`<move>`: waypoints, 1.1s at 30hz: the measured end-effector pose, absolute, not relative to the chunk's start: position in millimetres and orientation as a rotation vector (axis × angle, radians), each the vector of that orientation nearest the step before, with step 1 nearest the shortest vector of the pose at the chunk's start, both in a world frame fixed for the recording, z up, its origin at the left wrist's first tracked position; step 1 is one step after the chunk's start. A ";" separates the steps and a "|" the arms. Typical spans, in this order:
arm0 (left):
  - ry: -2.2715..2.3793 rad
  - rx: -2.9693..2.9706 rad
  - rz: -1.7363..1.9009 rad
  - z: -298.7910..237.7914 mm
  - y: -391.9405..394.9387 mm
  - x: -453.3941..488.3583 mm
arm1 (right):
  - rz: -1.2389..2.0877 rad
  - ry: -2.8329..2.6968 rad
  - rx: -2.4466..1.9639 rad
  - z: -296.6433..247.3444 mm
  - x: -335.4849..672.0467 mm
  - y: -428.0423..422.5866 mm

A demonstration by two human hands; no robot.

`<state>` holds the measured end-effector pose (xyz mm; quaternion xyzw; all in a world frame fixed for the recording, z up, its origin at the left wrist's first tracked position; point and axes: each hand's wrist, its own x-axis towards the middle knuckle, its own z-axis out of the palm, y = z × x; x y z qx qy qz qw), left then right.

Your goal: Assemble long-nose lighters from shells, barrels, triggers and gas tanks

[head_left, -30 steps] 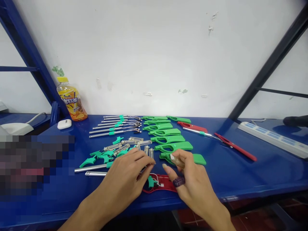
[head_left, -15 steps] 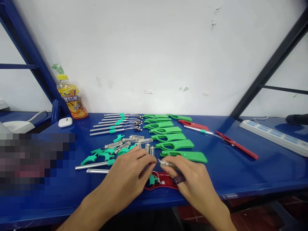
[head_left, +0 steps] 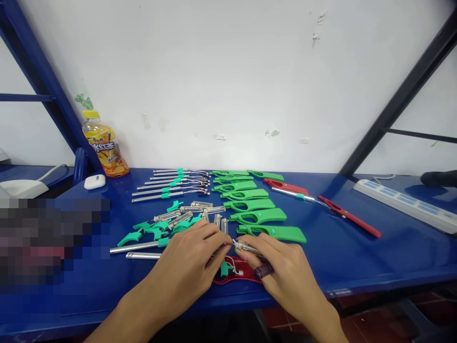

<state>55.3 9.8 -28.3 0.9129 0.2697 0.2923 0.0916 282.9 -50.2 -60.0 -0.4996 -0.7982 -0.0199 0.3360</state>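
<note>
My left hand rests near the front edge of the blue table, its fingers curled and pinched at something small that I cannot make out. My right hand pinches a small clear gas cartridge, whose tip meets my left fingertips. Both hands hover over a red lighter shell holding a teal trigger and white wire. Beyond them lie a row of green lighter shells, loose clear cartridges, teal triggers and metal tubes.
More tube assemblies lie in a row at the back. A red shell half and another lie to the right. An iced tea bottle, a white earbud case and a power strip stand around.
My right hand lowered and turned the clear cartridge from above the green shell down to meet my left fingertips over the red shell. My left hand barely moved.
</note>
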 end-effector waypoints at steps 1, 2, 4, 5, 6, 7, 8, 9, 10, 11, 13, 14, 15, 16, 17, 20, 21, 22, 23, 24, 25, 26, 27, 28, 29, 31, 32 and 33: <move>0.806 2.718 0.868 -28.5 9.9 55.5 | -0.061 -2.076 -1.303 -60.0 282.6 -50.3; 0.806 2.726 0.869 -28.8 10.1 55.6 | -0.068 -2.070 -1.299 -59.9 282.4 -50.3; 0.803 2.739 0.876 -29.7 10.4 55.6 | -0.078 -2.059 -1.289 -59.8 282.0 -50.1; 0.799 2.744 0.879 -30.2 10.6 55.5 | -0.082 -2.058 -1.284 -59.9 281.8 -49.8; 0.797 2.748 0.885 -30.7 10.8 55.2 | -0.089 -2.058 -1.277 -60.1 281.7 -49.5; 0.791 2.751 0.892 -31.2 10.9 55.0 | -0.098 -2.059 -1.271 -60.2 281.7 -49.2; 0.789 2.754 0.897 -31.5 11.0 54.8 | -0.106 -2.060 -1.266 -60.4 281.7 -48.9; 0.789 2.758 0.897 -31.7 11.2 54.7 | -0.110 -2.061 -1.264 -60.6 281.6 -48.6; 0.788 2.760 0.897 -31.7 11.3 54.7 | -0.112 -2.063 -1.262 -60.6 281.6 -48.4; 0.788 2.761 0.893 -31.6 11.5 54.8 | -0.111 -2.063 -1.262 -60.7 281.6 -48.3; 0.787 2.760 0.882 -30.9 12.0 55.1 | -0.106 -2.066 -1.262 -60.6 281.5 -48.4; 0.785 2.760 0.880 -30.6 12.1 55.3 | -0.106 -2.066 -1.262 -60.5 281.5 -48.5; 0.783 2.762 0.881 -30.2 12.3 55.4 | -0.106 -2.063 -1.263 -60.6 281.5 -48.7; 0.782 2.766 0.882 -29.9 12.4 55.4 | -0.105 -2.060 -1.263 -60.7 281.6 -48.8; 0.783 2.770 0.883 -29.8 12.4 55.4 | -0.104 -2.057 -1.263 -60.8 281.8 -48.9; 0.785 2.773 0.877 -29.8 12.1 54.9 | -0.105 -2.059 -1.259 -61.4 282.3 -48.9; 0.787 2.773 0.871 -29.9 12.0 54.8 | -0.108 -2.059 -1.258 -61.5 282.4 -48.7; 0.786 2.774 0.863 -30.0 12.0 54.7 | -0.110 -2.060 -1.259 -61.5 282.4 -48.6; 0.788 2.776 0.854 -30.1 12.1 54.8 | -0.111 -2.060 -1.262 -61.4 282.3 -48.4; 0.792 2.778 0.847 -30.1 12.2 54.8 | -0.111 -2.061 -1.265 -61.1 282.2 -48.3; 0.797 2.780 0.842 -30.2 12.5 55.0 | -0.111 -2.062 -1.268 -60.8 282.0 -48.2; 0.798 2.781 0.840 -30.3 12.8 55.2 | -0.112 -2.062 -1.267 -60.4 281.8 -48.2; 0.800 2.781 0.841 -30.5 13.0 55.4 | -0.114 -2.062 -1.266 -60.1 281.6 -48.2; 0.799 2.781 0.841 -30.7 13.3 55.5 | -0.115 -2.061 -1.264 -59.8 281.4 -48.4; 0.799 2.782 0.841 -31.0 13.4 55.6 | -0.117 -2.062 -1.264 -59.5 281.4 -48.5; 0.795 2.786 0.846 -31.6 13.5 55.6 | -0.119 -2.067 -1.267 -59.4 281.5 -48.9; 0.794 2.784 0.855 -32.0 13.4 55.4 | -0.119 -2.069 -1.270 -59.6 281.6 -49.1; 0.794 2.780 0.866 -32.3 13.2 55.3 | -0.119 -2.069 -1.272 -59.8 281.7 -49.2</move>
